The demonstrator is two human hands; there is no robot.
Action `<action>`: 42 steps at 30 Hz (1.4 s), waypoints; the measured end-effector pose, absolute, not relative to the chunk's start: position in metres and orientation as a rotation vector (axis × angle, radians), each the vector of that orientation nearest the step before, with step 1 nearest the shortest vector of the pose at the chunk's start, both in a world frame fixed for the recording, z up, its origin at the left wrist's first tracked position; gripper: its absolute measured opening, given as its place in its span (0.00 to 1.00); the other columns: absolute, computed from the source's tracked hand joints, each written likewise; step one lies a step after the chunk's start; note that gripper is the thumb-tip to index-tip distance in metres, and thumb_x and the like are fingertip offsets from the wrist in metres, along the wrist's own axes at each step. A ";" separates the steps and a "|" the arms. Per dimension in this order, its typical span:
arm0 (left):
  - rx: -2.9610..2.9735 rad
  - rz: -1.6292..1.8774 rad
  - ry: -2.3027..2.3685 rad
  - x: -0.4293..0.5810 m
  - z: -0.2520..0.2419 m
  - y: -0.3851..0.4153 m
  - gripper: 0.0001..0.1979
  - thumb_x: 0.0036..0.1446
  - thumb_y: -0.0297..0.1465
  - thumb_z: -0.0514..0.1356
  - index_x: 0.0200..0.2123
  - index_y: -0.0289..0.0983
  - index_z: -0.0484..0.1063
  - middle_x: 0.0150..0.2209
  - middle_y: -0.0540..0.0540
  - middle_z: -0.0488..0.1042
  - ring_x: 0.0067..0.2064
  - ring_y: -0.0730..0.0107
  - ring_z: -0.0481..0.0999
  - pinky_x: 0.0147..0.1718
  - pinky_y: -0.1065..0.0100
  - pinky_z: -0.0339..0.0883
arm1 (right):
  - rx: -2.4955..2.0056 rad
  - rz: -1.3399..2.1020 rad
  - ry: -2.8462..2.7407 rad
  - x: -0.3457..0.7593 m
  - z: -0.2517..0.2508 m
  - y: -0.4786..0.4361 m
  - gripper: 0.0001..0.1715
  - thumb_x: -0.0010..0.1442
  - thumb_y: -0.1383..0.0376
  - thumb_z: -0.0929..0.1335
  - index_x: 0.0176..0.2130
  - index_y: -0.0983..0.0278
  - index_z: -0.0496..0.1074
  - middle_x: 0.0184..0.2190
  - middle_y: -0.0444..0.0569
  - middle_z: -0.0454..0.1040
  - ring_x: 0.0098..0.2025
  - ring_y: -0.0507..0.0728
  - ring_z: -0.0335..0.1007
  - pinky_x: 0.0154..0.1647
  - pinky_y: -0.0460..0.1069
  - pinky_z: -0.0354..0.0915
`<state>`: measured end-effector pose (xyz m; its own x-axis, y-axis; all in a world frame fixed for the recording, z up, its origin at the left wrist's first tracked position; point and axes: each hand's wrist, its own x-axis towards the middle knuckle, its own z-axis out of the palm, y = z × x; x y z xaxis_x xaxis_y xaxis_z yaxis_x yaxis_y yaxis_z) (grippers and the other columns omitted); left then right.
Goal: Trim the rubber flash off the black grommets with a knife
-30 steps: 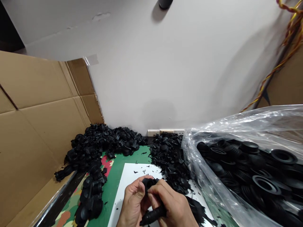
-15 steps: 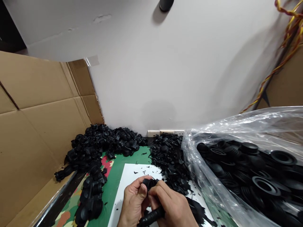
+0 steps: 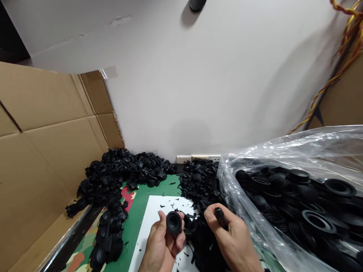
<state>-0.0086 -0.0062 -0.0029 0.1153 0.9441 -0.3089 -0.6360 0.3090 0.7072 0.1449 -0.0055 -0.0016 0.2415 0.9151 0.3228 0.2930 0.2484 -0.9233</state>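
My left hand (image 3: pixel 159 241) is closed round a black rubber bellows boot (image 3: pixel 170 229), with its round hollow end turned up towards me. To the right, apart from it, my right hand (image 3: pixel 236 236) grips a black rod-like tool handle (image 3: pixel 221 217); the tool's working end is hidden, and I cannot tell whether a scrap is pinched in the fingertips. Both hands are above a white sheet (image 3: pixel 146 226) strewn with small black trimmings. A heap of thin black rubber scraps (image 3: pixel 200 181) lies beyond and beneath the right hand.
Several ribbed rubber boots are piled (image 3: pixel 127 168) at the back left, with a row (image 3: pixel 109 234) nearer me. A clear plastic bag (image 3: pixel 229 181) of larger black rubber parts (image 3: pixel 297 204) stands on the right. Cardboard (image 3: pixel 51 124) walls the left; a power strip (image 3: pixel 198 158) lies by the wall.
My hands were together at the boot and have moved apart. The right hand has gone right with the tool, whose handle now points up. The boot's open end now faces me.
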 end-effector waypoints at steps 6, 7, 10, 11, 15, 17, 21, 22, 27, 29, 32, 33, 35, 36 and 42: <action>0.430 1.222 0.825 -0.010 -0.001 -0.007 0.22 0.45 0.45 0.66 0.29 0.29 0.78 0.23 0.46 0.74 0.18 0.80 0.64 0.16 0.76 0.55 | -1.247 0.719 -1.252 0.142 -0.005 -0.006 0.20 0.57 0.55 0.63 0.20 0.61 0.63 0.16 0.40 0.61 0.19 0.51 0.58 0.19 0.45 0.58; 0.429 1.223 0.823 -0.010 -0.001 -0.007 0.21 0.46 0.45 0.66 0.29 0.29 0.78 0.23 0.46 0.74 0.18 0.80 0.65 0.16 0.76 0.55 | -1.229 0.683 -1.269 0.143 -0.006 -0.005 0.15 0.57 0.57 0.64 0.23 0.62 0.67 0.17 0.41 0.64 0.20 0.52 0.61 0.21 0.45 0.60; 0.420 1.219 0.813 -0.011 0.000 -0.007 0.21 0.47 0.44 0.66 0.30 0.29 0.78 0.23 0.45 0.74 0.18 0.79 0.65 0.17 0.75 0.57 | -1.165 0.583 -1.321 0.146 -0.010 -0.004 0.08 0.53 0.64 0.66 0.35 0.62 0.72 0.26 0.45 0.74 0.26 0.55 0.70 0.26 0.46 0.67; 0.417 1.216 0.809 -0.012 -0.001 -0.007 0.21 0.47 0.44 0.65 0.30 0.29 0.78 0.23 0.45 0.74 0.18 0.79 0.66 0.17 0.75 0.57 | -1.149 0.579 -1.340 0.147 -0.011 -0.003 0.09 0.53 0.66 0.66 0.37 0.62 0.72 0.28 0.47 0.75 0.28 0.56 0.72 0.27 0.46 0.69; 0.416 1.197 0.789 -0.013 -0.002 -0.007 0.20 0.49 0.43 0.65 0.31 0.29 0.78 0.24 0.45 0.75 0.18 0.78 0.66 0.17 0.75 0.57 | -1.138 0.698 -1.338 0.146 -0.012 -0.005 0.08 0.55 0.63 0.65 0.35 0.61 0.74 0.28 0.46 0.77 0.29 0.55 0.74 0.30 0.45 0.70; 0.415 1.186 0.777 -0.013 -0.003 -0.006 0.20 0.49 0.43 0.65 0.32 0.29 0.78 0.24 0.46 0.75 0.18 0.79 0.65 0.17 0.75 0.56 | -1.149 0.742 -1.306 0.143 -0.010 -0.007 0.11 0.57 0.60 0.65 0.35 0.61 0.74 0.24 0.45 0.76 0.26 0.55 0.73 0.28 0.45 0.69; 0.407 1.211 0.798 -0.012 -0.005 -0.004 0.23 0.43 0.45 0.68 0.33 0.29 0.77 0.23 0.47 0.74 0.17 0.81 0.63 0.15 0.77 0.54 | -1.200 0.776 -1.234 0.139 -0.003 -0.009 0.14 0.57 0.56 0.64 0.33 0.62 0.75 0.21 0.44 0.73 0.25 0.54 0.69 0.27 0.45 0.67; 0.401 1.231 0.824 -0.012 -0.006 -0.004 0.23 0.41 0.45 0.69 0.33 0.29 0.77 0.23 0.48 0.74 0.16 0.81 0.63 0.14 0.77 0.53 | -1.217 0.791 -1.207 0.138 -0.001 -0.009 0.15 0.57 0.55 0.64 0.32 0.62 0.74 0.21 0.44 0.73 0.25 0.54 0.69 0.27 0.45 0.66; 0.395 1.276 0.882 -0.011 -0.008 -0.003 0.23 0.42 0.45 0.68 0.31 0.30 0.76 0.22 0.47 0.75 0.15 0.82 0.61 0.13 0.78 0.52 | -1.220 0.854 -1.168 0.136 0.003 -0.010 0.17 0.56 0.54 0.64 0.30 0.63 0.74 0.21 0.43 0.71 0.26 0.54 0.67 0.28 0.46 0.63; 0.397 1.263 0.861 -0.011 -0.008 -0.003 0.23 0.42 0.45 0.68 0.32 0.29 0.76 0.22 0.47 0.75 0.16 0.82 0.62 0.13 0.77 0.52 | -1.220 0.873 -1.161 0.136 0.003 -0.011 0.18 0.56 0.52 0.64 0.30 0.63 0.74 0.21 0.43 0.71 0.26 0.55 0.66 0.28 0.46 0.63; 0.398 1.225 0.818 -0.014 -0.009 -0.002 0.23 0.42 0.45 0.68 0.32 0.29 0.77 0.23 0.47 0.75 0.16 0.80 0.64 0.13 0.77 0.53 | -1.230 0.892 -1.166 0.136 0.004 -0.011 0.19 0.56 0.51 0.64 0.28 0.63 0.73 0.20 0.44 0.71 0.25 0.55 0.66 0.28 0.46 0.62; 0.398 1.213 0.802 -0.015 -0.010 -0.002 0.23 0.43 0.45 0.68 0.32 0.30 0.77 0.23 0.46 0.75 0.17 0.80 0.64 0.13 0.77 0.54 | -1.233 0.896 -1.173 0.136 0.004 -0.011 0.19 0.56 0.51 0.64 0.28 0.63 0.73 0.20 0.44 0.71 0.25 0.55 0.65 0.27 0.46 0.62; 0.397 1.206 0.778 -0.016 -0.011 -0.002 0.21 0.45 0.44 0.67 0.33 0.30 0.77 0.24 0.46 0.75 0.17 0.79 0.65 0.13 0.76 0.55 | -1.239 0.900 -1.184 0.136 0.004 -0.011 0.20 0.56 0.51 0.63 0.26 0.62 0.72 0.20 0.44 0.71 0.25 0.55 0.66 0.27 0.46 0.61; 0.396 1.207 0.770 -0.016 -0.012 -0.002 0.20 0.47 0.44 0.66 0.33 0.30 0.77 0.24 0.46 0.76 0.17 0.78 0.66 0.13 0.76 0.55 | -1.240 0.899 -1.189 0.136 0.004 -0.011 0.20 0.57 0.51 0.63 0.26 0.62 0.72 0.20 0.44 0.71 0.25 0.55 0.66 0.27 0.47 0.61; 0.406 1.214 0.742 -0.015 -0.011 -0.004 0.20 0.46 0.43 0.67 0.32 0.29 0.78 0.25 0.45 0.77 0.17 0.79 0.67 0.14 0.76 0.55 | -1.253 0.907 -1.214 0.137 0.003 -0.010 0.23 0.57 0.48 0.62 0.24 0.62 0.70 0.21 0.45 0.71 0.26 0.56 0.66 0.28 0.47 0.61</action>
